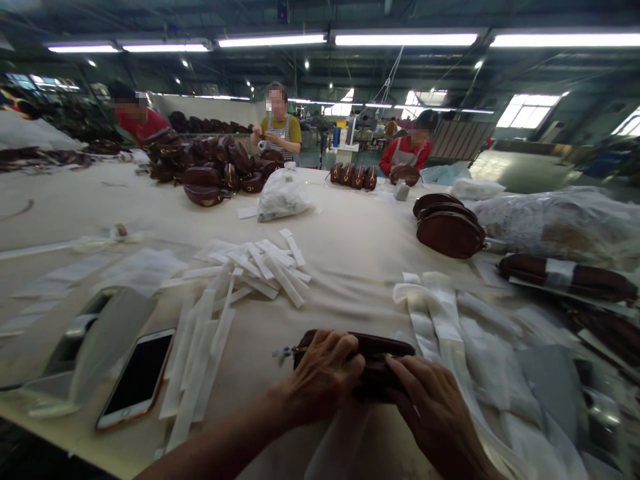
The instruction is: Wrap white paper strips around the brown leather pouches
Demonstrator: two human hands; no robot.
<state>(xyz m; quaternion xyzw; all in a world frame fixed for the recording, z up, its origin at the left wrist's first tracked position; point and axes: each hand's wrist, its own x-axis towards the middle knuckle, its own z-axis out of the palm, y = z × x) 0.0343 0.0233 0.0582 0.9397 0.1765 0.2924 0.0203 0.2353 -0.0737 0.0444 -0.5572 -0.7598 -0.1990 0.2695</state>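
Note:
A dark brown zip pouch [381, 346] lies at the near edge of the cloth-covered table [350, 247]. My left hand [323, 373] is closed over its left end, near the metal zip pull [281, 354]. On the right end sits my right hand [434, 408], fingers curled and gripping the pouch. Several white paper strips [260, 267] lie in a loose heap just beyond, with more long strips [200, 353] to the left of my left hand.
A phone [136, 377] lies near the front left beside a grey pouch [95, 340]. Brown pouches [450, 230] and plastic-wrapped bags [560, 223] sit at right; a pile of pouches [215, 170] and a white bag [283, 195] lie far. Three people work across the table.

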